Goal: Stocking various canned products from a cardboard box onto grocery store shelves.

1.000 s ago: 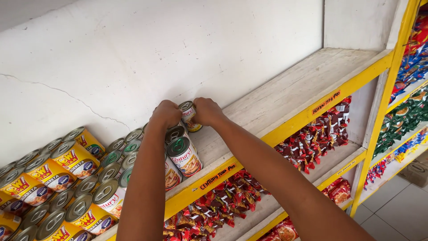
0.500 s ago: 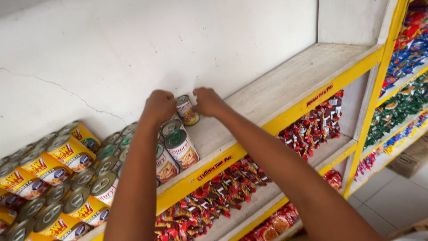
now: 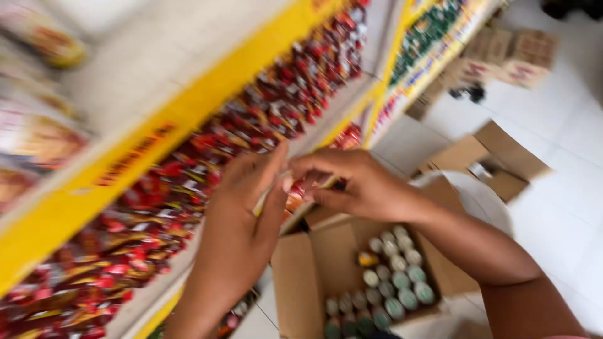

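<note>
Hovering together above an open cardboard box [image 3: 314, 276], the left hand [image 3: 242, 220] and right hand [image 3: 355, 185] meet fingertip to fingertip in front of the shelf edge; the frame is motion-blurred, and whether either hand grips anything cannot be told, though the fingers of both are loosely curled rather than clenched. The cans [image 3: 383, 282] stand upright in rows inside the box, directly below the right wrist, on the floor [image 3: 565, 207]. Judged from this view, the main risk is a snag: a hand dropping toward the cans could catch the raised box flap [image 3: 295, 295] or knock neighbouring cans out of their rows, since they are packed touching. The yellow shelf rail [image 3: 125, 157] and the red sachets [image 3: 207, 163] hanging beneath it lie just beside the left hand, so a careless lift could brush packets loose. A second open carton [image 3: 502, 163] sits near the first, narrowing the foot room beside it, with more cartons [image 3: 515, 53] farther off along the aisle.
</note>
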